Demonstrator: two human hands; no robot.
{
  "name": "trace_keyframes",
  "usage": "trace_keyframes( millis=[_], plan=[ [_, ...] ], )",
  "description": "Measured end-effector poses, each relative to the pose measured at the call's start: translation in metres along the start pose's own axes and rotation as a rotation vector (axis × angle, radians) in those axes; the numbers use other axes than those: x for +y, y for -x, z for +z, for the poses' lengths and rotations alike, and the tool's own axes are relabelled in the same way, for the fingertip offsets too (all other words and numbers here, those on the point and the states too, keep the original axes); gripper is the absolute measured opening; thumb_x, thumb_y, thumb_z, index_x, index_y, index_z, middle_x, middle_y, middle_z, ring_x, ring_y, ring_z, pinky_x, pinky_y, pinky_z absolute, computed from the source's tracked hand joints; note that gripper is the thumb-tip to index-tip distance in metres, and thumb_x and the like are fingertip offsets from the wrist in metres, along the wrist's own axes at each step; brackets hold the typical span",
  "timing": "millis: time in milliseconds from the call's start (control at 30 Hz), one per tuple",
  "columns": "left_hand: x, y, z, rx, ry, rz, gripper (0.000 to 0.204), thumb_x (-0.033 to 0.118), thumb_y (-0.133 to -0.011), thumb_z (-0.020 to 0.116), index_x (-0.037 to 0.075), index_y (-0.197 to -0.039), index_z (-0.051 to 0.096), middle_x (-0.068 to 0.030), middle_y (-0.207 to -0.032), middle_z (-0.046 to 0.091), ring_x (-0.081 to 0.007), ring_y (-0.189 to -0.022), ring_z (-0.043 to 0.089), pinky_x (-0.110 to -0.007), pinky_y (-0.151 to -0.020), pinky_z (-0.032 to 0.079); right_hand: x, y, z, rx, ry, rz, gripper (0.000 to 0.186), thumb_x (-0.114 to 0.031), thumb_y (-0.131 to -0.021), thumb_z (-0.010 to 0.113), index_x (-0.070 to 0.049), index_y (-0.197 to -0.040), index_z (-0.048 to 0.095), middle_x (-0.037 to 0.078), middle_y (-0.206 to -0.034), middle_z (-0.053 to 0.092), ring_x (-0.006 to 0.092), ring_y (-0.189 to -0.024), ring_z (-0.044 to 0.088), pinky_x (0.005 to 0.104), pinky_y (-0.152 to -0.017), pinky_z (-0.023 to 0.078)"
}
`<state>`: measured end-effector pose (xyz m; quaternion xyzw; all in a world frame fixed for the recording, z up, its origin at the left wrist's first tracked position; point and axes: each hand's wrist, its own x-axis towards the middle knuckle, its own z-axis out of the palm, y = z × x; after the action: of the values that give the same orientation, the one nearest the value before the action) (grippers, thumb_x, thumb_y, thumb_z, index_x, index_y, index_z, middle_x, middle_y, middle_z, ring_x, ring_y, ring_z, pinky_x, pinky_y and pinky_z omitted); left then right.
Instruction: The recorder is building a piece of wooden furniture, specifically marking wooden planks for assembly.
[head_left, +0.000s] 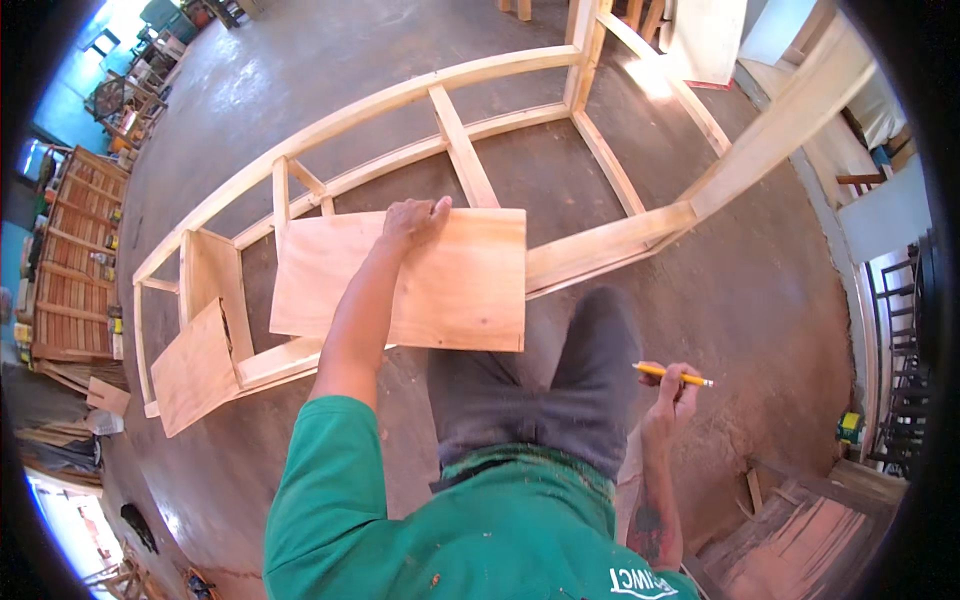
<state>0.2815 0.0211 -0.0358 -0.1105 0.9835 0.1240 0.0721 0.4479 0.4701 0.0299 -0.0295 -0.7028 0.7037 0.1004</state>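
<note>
A rectangular pale plywood board [460, 285] lies tilted across the near rail of a long wooden frame [465, 150]. My left hand [412, 224] grips the board's far edge, its fingers curled over that edge. Off to the right, beside my knee and apart from the frame, my right hand [672, 392] pinches a yellow pencil [690, 379]. Another plywood piece [196, 368] with a rough, dark-edged side leans on the frame's left end. Close to it an upright panel [215, 275] stands inside the frame.
Smooth concrete floor [700, 310] surrounds the frame. A tall wooden post [790, 110] rises at the right. Stacked timber slats [80, 255] stand at the far left, and a worn wooden piece [800, 545] lies at the lower right. Dark chairs [900, 350] line the right edge.
</note>
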Motion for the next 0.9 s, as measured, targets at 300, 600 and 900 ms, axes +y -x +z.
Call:
trace_keyframes(
  millis=[300, 600, 900],
  plan=[
    [0.007, -0.019, -0.007, -0.109, 0.020, 0.051, 0.071, 0.059, -0.096, 0.030, 0.004, -0.095, 0.076, -0.0202, -0.106, 0.071, -0.0368, -0.106, 0.065, -0.048, -0.096, 0.047, 0.062, 0.019, 0.014, 0.070, 0.039, 0.254, 0.037, -0.037, -0.107, 0.038, -0.009, -0.085, 0.045, 0.004, -0.062, 0.050, 0.0126, -0.051, 0.049, 0.0253, -0.050, 0.044],
    [0.014, -0.006, -0.030, -0.117, 0.038, -0.018, 0.070, 0.058, -0.094, 0.037, 0.000, -0.090, 0.075, -0.0232, -0.101, 0.070, -0.0378, -0.102, 0.066, -0.044, -0.093, 0.050, 0.051, 0.029, 0.045, -0.106, -0.013, 0.344, 0.041, -0.037, -0.107, 0.036, -0.009, -0.078, 0.044, 0.002, -0.052, 0.044, 0.0101, -0.040, 0.042, 0.0211, -0.042, 0.036],
    [0.014, 0.046, -0.031, -0.259, 0.164, -0.138, 0.066, 0.051, -0.101, 0.029, 0.003, -0.098, 0.074, -0.0224, -0.108, 0.069, -0.0393, -0.107, 0.064, -0.046, -0.097, 0.048, -0.048, 0.060, 0.034, -0.237, 0.068, 0.572, 0.037, -0.038, -0.106, 0.040, -0.009, -0.083, 0.044, 0.004, -0.053, 0.045, 0.0115, -0.038, 0.043, 0.0250, -0.036, 0.040]
  ],
)
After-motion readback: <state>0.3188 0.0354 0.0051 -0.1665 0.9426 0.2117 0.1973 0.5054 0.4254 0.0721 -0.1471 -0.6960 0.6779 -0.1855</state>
